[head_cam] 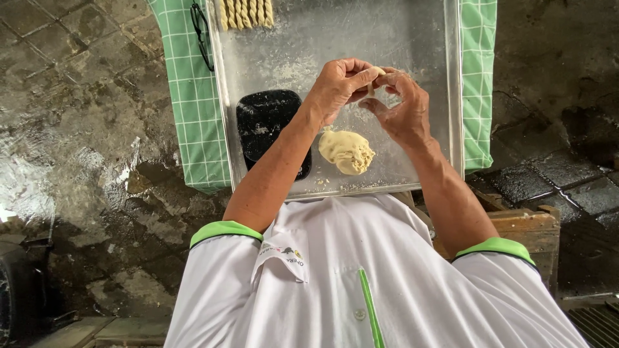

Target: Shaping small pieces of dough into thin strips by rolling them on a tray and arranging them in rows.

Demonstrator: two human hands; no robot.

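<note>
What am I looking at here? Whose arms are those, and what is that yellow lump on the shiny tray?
A person wears a camera on their head, so you look down past their white shirt at their own two arms. The left hand and right hand meet above a floured metal tray and pinch a small piece of dough between the fingers. The yellow lump is a bigger ball of dough resting on the tray. Beside it sits a black dish. At the tray's far edge lie twisted dough sticks. A green checked cloth lies under the tray, with a pair of glasses on it.
</note>
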